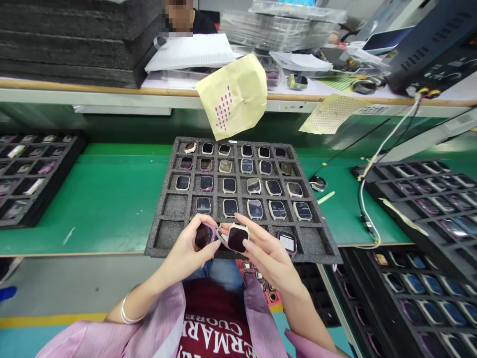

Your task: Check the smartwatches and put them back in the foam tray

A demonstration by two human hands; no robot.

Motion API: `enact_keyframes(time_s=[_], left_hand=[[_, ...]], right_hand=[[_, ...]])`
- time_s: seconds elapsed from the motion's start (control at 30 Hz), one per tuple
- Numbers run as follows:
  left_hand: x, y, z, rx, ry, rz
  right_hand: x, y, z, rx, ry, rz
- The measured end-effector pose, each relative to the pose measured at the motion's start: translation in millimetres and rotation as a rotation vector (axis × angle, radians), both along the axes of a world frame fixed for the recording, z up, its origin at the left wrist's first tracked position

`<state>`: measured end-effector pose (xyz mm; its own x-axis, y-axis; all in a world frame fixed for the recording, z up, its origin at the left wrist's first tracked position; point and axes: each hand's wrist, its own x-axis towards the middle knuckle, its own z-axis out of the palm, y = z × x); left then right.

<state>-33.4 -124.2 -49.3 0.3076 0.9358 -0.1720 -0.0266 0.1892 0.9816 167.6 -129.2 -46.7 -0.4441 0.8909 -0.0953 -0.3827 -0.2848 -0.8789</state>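
Observation:
My left hand is closed around a purple-framed smartwatch with a dark screen. In my right hand is a cream-framed smartwatch, its dark screen facing up. The two watches are side by side just above the near edge of a black foam tray. A pale curved piece shows between them; I cannot tell what it is. Several watches in purple, cream or silver frames sit in the tray's compartments. Nearest my right hand, a purple watch has a lit white screen.
Another foam tray of watches lies at the left of the green bench. More watch trays stand at the right, near a white cable. Yellow sheets hang from the shelf. A person sits beyond it.

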Motion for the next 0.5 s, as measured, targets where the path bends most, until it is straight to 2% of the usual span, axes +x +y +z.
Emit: enact_keyframes(time_s=[0.2,0.5], left_hand=[[-4.2,-5.7,-3.2,0.031,0.013,-0.037],[-2.3,-7.2,-5.7,0.038,-0.036,-0.031]], right_hand=[[-3.7,9.1,-5.2,0.122,0.035,-0.035],[-4.1,8.9,0.3,0.087,0.020,-0.043]])
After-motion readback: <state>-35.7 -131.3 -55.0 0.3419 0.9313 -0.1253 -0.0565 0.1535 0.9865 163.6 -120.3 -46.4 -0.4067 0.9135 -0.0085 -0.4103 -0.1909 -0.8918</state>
